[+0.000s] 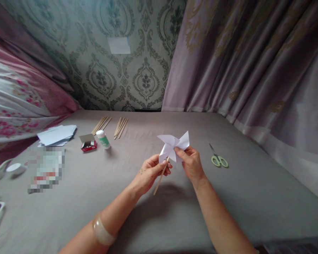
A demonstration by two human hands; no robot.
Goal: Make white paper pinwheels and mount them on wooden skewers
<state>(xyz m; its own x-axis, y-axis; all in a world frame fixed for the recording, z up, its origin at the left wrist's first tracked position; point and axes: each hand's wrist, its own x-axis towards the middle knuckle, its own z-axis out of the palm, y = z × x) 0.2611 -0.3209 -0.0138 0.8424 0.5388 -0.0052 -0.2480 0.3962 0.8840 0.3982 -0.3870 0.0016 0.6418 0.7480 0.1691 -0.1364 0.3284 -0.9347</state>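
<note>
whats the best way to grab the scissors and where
Probably by the green handle loops, coming from the near side and slightly above. The scissors lie flat on the cloth with the loops toward you and the metal blades pointing away, so this keeps fingers off the blades. The right hand is nearer.

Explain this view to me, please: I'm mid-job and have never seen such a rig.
There is no robot: these are a person's bare hands, seen by one camera worn on the head, looking forward and down. The left hand holds a wooden stick; the right hand pinches the white paper pinwheel at its top. On the grey cloth lie green-handled scissors to the right; to the left, two groups of sticks, a white-capped bottle, an open red box and paper sheets.
</note>
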